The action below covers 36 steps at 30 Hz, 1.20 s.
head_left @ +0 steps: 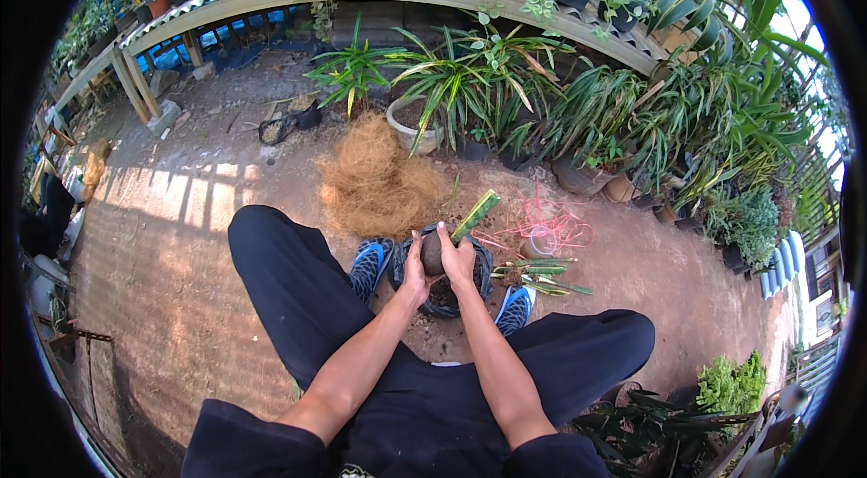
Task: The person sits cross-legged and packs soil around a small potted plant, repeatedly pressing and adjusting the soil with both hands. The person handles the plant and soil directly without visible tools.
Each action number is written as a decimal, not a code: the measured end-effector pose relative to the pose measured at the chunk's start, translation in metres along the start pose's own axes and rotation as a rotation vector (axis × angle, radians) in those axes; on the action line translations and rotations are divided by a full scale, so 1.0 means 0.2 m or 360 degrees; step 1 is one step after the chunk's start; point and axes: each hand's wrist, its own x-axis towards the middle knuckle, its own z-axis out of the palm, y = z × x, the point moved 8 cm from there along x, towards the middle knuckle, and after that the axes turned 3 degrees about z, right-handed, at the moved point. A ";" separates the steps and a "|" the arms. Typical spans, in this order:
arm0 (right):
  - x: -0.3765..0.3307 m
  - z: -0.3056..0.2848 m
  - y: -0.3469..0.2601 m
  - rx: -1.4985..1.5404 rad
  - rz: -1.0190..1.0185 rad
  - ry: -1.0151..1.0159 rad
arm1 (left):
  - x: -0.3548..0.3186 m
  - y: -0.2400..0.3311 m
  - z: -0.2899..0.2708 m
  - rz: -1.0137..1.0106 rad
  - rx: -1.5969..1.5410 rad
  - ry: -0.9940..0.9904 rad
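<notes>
While seated, head view: both hands cupped round one soil ball
left hand (414, 268): gripping soil ball (433, 252)
right hand (459, 263): closed on ball, leaf cutting (475, 215) sticking up
ball position: over dark tub (480, 272), between blue shoes (369, 263)
coir pile (375, 178): ground, just ahead

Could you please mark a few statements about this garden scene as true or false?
1. Both hands, the left hand and the right hand, cup a round soil ball. True.
2. A long green leaf sticks up from the ball. True.
3. The pile of brown coconut fibre lies behind the person. False: it lies on the ground in front, just past the feet.
4. The person is barefoot. False: blue shoes are on the feet.
5. Pink string lies on the ground to the right of the hands. True.
</notes>
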 end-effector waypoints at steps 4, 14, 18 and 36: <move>0.01 0.01 0.01 0.0059 0.0103 -0.0066 | 0.05 0.00 -0.04 0.0253 0.0284 0.0012; 0.00 0.02 0.00 0.0090 0.0138 -0.0081 | 0.19 -0.04 -0.14 0.0391 0.0370 -0.0057; 0.01 0.01 0.02 0.0144 0.0218 -0.0074 | 0.14 -0.02 -0.09 0.0352 0.0123 -0.0107; 0.01 -0.01 0.02 0.0164 0.0202 -0.0061 | 0.10 0.00 -0.05 0.0339 0.0247 -0.0199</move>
